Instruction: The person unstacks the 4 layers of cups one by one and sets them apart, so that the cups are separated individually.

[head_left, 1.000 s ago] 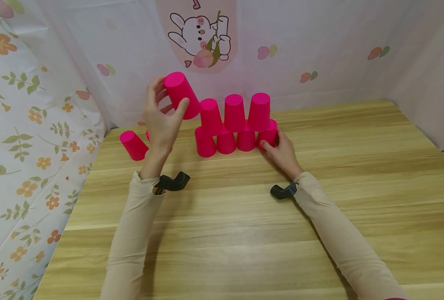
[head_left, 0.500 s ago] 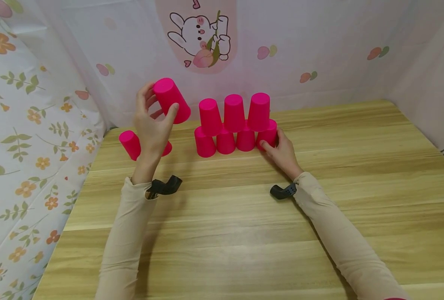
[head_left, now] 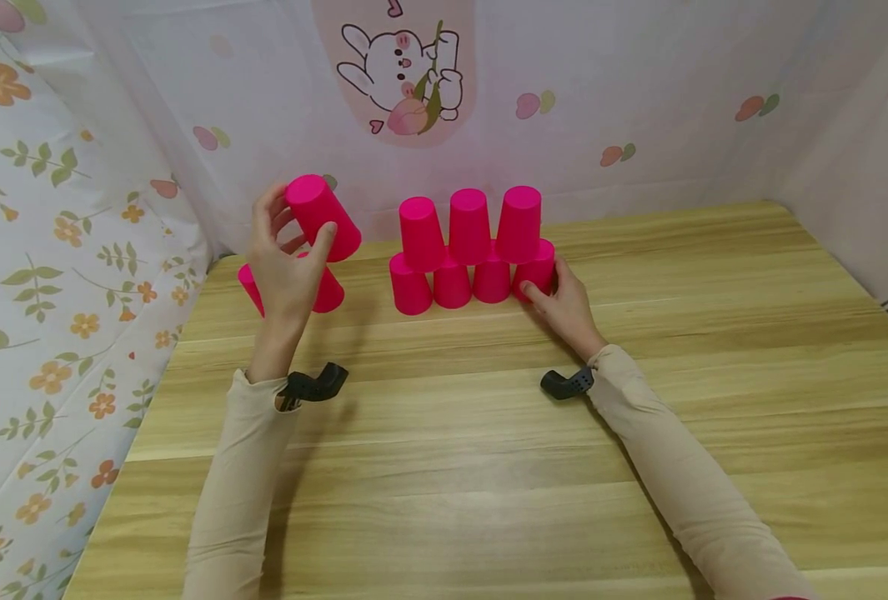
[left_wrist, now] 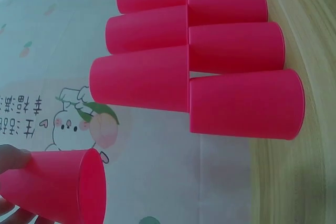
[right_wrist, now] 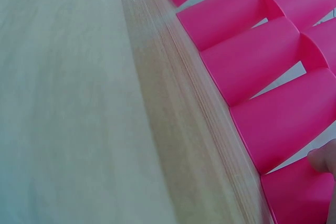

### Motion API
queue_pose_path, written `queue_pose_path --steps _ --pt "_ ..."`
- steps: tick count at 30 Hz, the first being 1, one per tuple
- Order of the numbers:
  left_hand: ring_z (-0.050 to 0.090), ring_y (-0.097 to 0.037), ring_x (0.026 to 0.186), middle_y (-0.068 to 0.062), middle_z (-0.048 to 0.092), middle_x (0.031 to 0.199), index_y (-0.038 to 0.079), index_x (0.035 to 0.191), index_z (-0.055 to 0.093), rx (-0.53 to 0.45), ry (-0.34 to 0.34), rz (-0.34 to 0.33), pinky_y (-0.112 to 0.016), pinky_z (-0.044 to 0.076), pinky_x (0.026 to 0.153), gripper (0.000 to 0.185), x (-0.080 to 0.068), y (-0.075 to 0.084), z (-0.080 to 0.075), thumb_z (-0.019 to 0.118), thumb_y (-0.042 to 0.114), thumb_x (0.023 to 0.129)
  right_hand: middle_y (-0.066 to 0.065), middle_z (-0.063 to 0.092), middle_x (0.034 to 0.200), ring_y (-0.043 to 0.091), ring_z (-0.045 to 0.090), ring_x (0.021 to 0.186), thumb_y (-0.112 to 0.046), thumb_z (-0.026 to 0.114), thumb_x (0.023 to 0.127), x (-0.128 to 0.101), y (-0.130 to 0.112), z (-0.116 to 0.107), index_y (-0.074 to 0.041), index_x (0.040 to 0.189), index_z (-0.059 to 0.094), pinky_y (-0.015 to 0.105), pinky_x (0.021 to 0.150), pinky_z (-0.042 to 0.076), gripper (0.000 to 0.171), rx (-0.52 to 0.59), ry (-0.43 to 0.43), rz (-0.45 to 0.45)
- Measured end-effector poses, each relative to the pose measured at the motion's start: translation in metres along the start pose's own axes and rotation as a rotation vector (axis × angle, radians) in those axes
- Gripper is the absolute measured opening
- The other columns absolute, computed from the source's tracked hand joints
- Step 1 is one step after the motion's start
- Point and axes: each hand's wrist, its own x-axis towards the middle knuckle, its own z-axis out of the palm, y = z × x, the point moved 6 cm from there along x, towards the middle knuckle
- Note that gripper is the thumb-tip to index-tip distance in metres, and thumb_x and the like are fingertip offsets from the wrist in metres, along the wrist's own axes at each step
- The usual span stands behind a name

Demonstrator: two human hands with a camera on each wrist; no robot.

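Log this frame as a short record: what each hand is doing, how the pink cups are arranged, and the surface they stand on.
left hand: left hand holds one upturned pink plastic cup tilted in the air, left of the stack
right hand: right hand touches the rightmost bottom-row cup, fingers curled against its side
stack: cup stack, four upturned cups below, three on top
loose cups: two loose pink cups on the table behind the left hand, partly hidden
surface: light wooden table
backdrop: printed rabbit sheet
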Motion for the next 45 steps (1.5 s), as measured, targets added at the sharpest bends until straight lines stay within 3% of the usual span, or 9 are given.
queue_pose_path --steps 4,9,17,27,33,39,45 --pt "0.052 -0.011 0.096 0.006 0.052 0.111 0.007 0.118 0.045 0.004 0.011 0.006 -0.03 0.048 0.072 0.056 -0.002 -0.009 -0.003 0.07 0.017 0.069 0.009 0.052 0.108 0.019 0.048 0.097 -0.028 0.06 0.077 0.0 0.0 0.0 -0.007 0.124 0.037 0.033 0.082 0.04 0.056 -0.005 0.0 -0.003" --pt "0.052 -0.013 0.095 0.003 0.053 0.109 0.003 0.117 0.045 0.004 0.02 -0.01 -0.033 0.048 0.072 0.054 -0.006 -0.005 -0.007 0.068 0.012 0.069 0.009 0.051 0.108 0.018 0.048 0.097 -0.028 0.06 0.077 0.0 0.0 0.0 -0.007 0.124 0.037 0.032 0.081 0.04 0.056 -0.007 -0.001 -0.005" --pt "0.052 -0.011 0.093 0.006 0.054 0.108 0.014 0.117 0.047 0.05 0.04 -0.041 -0.03 0.049 0.069 0.052 -0.013 -0.024 -0.013 0.069 0.019 0.07 0.009 0.052 0.108 0.018 0.049 0.096 -0.028 0.06 0.078 0.0 -0.001 0.0 -0.007 0.122 0.038 0.032 0.081 0.04 0.054 -0.005 0.0 0.001" --pt "0.053 -0.011 0.094 0.005 0.053 0.109 0.011 0.116 0.047 0.072 0.053 -0.059 -0.03 0.049 0.07 0.052 -0.017 -0.033 -0.018 0.069 0.02 0.07 0.009 0.052 0.106 0.018 0.048 0.095 -0.029 0.06 0.077 0.001 0.0 -0.001 -0.006 0.12 0.039 0.032 0.08 0.04 0.053 -0.013 0.004 0.002" --pt "0.053 -0.013 0.095 0.001 0.053 0.11 0.005 0.117 0.045 0.08 0.036 -0.092 -0.034 0.049 0.071 0.053 -0.018 -0.032 -0.022 0.068 0.016 0.07 0.008 0.052 0.106 0.018 0.049 0.095 -0.029 0.06 0.077 0.001 0.0 0.0 -0.007 0.12 0.039 0.032 0.08 0.04 0.053 -0.017 0.001 -0.003" --pt "0.053 -0.016 0.096 -0.003 0.053 0.11 0.003 0.117 0.044 0.107 0.043 -0.107 -0.037 0.048 0.073 0.052 -0.021 -0.019 -0.025 0.067 0.012 0.071 0.008 0.052 0.107 0.018 0.049 0.095 -0.029 0.06 0.077 0.001 0.0 0.0 -0.007 0.121 0.039 0.032 0.08 0.04 0.053 -0.013 -0.003 0.0" --pt "0.053 -0.018 0.097 -0.006 0.053 0.111 0.002 0.117 0.044 0.136 0.041 -0.11 -0.039 0.047 0.073 0.051 -0.022 -0.021 -0.026 0.066 0.01 0.072 0.008 0.051 0.107 0.018 0.049 0.096 -0.028 0.06 0.077 0.0 0.0 0.0 -0.007 0.121 0.039 0.032 0.081 0.04 0.053 -0.004 -0.006 0.005"
